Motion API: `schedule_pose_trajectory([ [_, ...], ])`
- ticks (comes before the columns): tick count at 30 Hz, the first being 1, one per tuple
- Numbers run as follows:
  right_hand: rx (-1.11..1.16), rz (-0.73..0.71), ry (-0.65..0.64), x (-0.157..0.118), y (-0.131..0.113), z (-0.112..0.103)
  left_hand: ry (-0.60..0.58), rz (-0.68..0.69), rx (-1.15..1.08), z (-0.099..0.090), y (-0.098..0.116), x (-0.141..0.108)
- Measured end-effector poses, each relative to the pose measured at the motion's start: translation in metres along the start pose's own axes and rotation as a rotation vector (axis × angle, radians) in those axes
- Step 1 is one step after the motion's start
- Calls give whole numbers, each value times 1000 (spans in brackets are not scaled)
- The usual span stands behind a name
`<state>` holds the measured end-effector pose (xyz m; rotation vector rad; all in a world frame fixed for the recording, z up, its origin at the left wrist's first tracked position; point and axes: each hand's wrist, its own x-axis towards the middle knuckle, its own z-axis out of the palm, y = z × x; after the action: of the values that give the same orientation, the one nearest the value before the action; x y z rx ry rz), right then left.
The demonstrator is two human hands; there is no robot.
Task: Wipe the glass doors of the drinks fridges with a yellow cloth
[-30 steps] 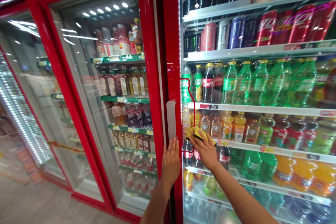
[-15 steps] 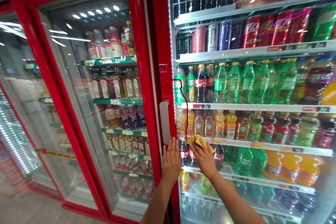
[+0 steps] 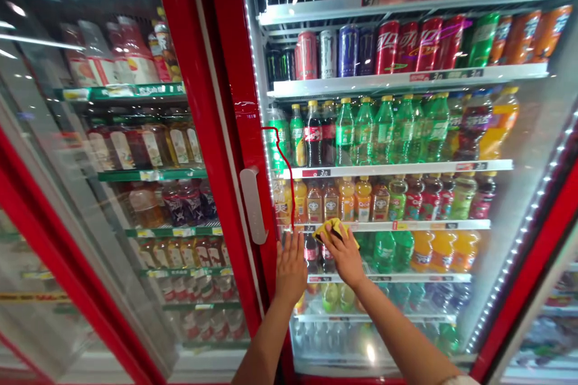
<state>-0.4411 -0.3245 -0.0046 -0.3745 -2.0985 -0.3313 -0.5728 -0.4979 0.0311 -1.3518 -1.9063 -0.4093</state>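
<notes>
My right hand [image 3: 343, 255] presses a crumpled yellow cloth [image 3: 335, 230] with dark patches against the glass door [image 3: 397, 313] of a drinks fridge. Its fingers lie over the cloth. Just to the left, my left hand [image 3: 291, 267] rests flat with fingers stretched upward, at the glass beside the red door frame [image 3: 238, 90]. Nothing is in it. Above and left of that hand is the silver door handle [image 3: 253, 206]. A thin red outline [image 3: 291, 183] runs down the glass above my hands.
Behind the glass, white shelves [image 3: 392, 169] hold bottles and cans, including green soda bottles [image 3: 386, 129] and red cans [image 3: 387, 47]. A second red-framed fridge [image 3: 180, 72] with bottled drinks stands to the left. Another fridge edge [image 3: 510, 289] shows at the lower right.
The view has turned right, so the fridges appear further left and the right side of the door shows. My right hand and the cloth now sit further right of the handle.
</notes>
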Motion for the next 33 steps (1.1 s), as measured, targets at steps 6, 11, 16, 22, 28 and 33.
schedule_pose_trajectory([
  [6, -83, 210, 54, -1, 41, -17, -46, 45, -75, 8, 25, 19],
  [11, -116, 222, 54, -23, 42, -12, -48, 99, -111, 15, 43, 28],
  [16, -119, 227, 20, -1, 81, -38, -35, 170, -163, 21, 58, 41],
  [22, -75, 459, 191, -30, 94, -39, -30, 208, -190, 28, 77, 53],
  [28, -35, 276, 91, -24, 117, -43, -34, 233, -219, 31, 101, 68],
  [33, -116, 446, 206, -47, 144, -53, -13, 244, -253, 30, 124, 78],
])
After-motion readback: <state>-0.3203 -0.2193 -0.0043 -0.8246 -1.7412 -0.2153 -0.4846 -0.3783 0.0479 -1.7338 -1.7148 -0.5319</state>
